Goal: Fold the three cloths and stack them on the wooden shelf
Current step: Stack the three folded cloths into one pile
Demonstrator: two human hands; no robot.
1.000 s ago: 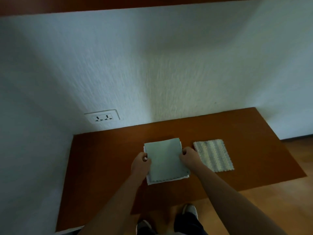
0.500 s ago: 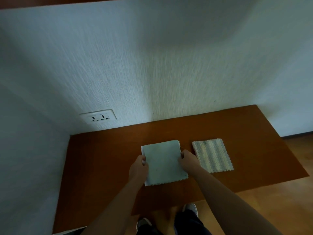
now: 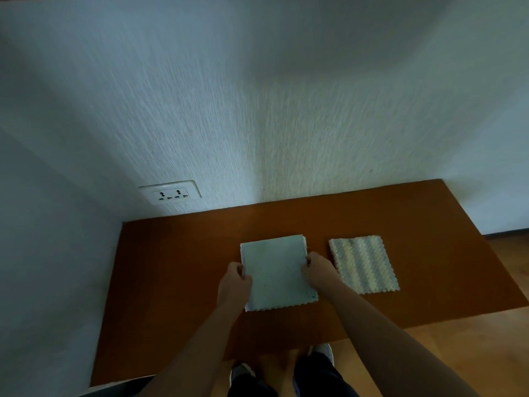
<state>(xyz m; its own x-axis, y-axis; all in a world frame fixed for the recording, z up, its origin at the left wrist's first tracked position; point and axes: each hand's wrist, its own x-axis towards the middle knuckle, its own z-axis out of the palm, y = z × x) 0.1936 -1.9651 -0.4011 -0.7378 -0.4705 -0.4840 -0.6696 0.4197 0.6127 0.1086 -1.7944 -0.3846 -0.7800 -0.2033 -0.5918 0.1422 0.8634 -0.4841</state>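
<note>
On the wooden shelf (image 3: 177, 282), right of the wall socket (image 3: 171, 193), I see my left hand (image 3: 233, 285) and right hand (image 3: 317, 270) pinching opposite edges of the folded pale green cloth (image 3: 276, 273); a folded striped cloth (image 3: 363, 263) lies just beside it, apart.

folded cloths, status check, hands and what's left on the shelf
Left hand and right hand gripping the sides of the pale green folded cloth. Striped folded cloth lies apart to its right on the wooden shelf. Nothing in the way.
</note>
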